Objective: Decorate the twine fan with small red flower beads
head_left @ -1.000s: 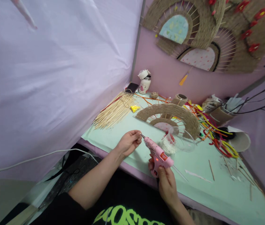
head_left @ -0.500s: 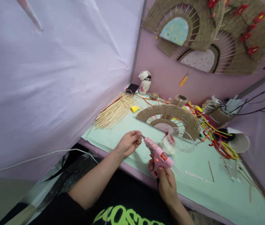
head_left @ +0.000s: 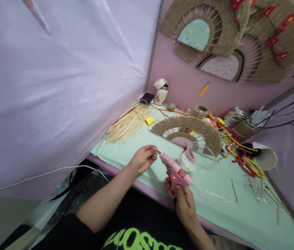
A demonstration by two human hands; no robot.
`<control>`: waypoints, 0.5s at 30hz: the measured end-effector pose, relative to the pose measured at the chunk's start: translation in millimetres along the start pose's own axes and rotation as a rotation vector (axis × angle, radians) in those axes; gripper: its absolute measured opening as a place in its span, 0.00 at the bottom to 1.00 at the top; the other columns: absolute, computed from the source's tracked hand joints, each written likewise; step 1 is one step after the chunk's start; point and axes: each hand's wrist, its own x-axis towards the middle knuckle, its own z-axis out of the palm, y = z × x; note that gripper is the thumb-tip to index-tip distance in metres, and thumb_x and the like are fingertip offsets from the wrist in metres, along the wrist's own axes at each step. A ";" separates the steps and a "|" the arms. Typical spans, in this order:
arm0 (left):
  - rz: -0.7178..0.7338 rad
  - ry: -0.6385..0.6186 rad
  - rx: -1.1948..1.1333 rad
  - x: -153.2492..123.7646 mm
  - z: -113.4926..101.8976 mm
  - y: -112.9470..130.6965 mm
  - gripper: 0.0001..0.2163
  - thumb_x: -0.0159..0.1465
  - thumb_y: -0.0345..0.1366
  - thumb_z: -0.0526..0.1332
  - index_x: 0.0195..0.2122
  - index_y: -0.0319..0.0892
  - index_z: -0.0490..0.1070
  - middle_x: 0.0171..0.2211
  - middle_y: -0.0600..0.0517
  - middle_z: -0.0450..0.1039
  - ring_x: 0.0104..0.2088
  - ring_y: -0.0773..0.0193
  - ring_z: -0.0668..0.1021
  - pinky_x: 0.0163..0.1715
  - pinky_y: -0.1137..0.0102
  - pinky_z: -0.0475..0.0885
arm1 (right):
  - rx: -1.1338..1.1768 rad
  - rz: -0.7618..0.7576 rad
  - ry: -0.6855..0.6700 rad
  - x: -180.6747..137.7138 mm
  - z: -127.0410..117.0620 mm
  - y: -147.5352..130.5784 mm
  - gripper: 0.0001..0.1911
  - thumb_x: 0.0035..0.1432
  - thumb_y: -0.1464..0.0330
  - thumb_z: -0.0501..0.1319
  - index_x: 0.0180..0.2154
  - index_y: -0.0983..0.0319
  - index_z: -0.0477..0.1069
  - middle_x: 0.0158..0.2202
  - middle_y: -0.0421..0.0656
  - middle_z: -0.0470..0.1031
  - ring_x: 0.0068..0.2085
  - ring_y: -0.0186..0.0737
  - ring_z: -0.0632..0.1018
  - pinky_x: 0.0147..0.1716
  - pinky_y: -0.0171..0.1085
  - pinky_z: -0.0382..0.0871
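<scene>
My right hand grips a pink hot glue gun by its handle, with an orange light glowing on its side and a clear glue stick sticking out of the back. The gun's metal nozzle points at the fingertips of my left hand. Those fingers are pinched together at the nozzle; what they hold, if anything, is too small to make out. Just behind the gun, a clear plastic tub lies tipped over beside white beads. Farther back rests a twine-covered fan with a pale dotted centre.
A bundle of thin wooden sticks lies at the left of the table. Colourful pipe cleaners, a twine roll and a white cup crowd the right and back. A bottle stands by the wall. A white cable hangs at left.
</scene>
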 end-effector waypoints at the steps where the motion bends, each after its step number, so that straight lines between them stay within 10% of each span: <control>1: 0.001 -0.002 0.000 0.1 -0.1 0.0 0.19 0.40 0.37 0.77 0.26 0.33 0.71 0.20 0.55 0.65 0.21 0.75 0.65 0.24 0.77 0.60 | -0.004 0.003 0.002 0.0 -0.2 0.4 0.21 0.62 0.53 0.55 0.39 0.64 0.75 0.29 0.45 0.75 0.28 0.38 0.71 0.25 0.36 0.65; 15: 0.035 -0.054 -0.036 3.1 -2.7 3.9 0.14 0.49 0.34 0.73 0.25 0.34 0.68 0.24 0.55 0.61 0.24 0.76 0.63 0.23 0.79 0.59 | -0.110 -0.122 0.080 -14.0 -39.0 -32.6 0.21 0.63 0.54 0.53 0.43 0.63 0.75 0.34 0.48 0.76 0.28 0.39 0.72 0.26 0.38 0.66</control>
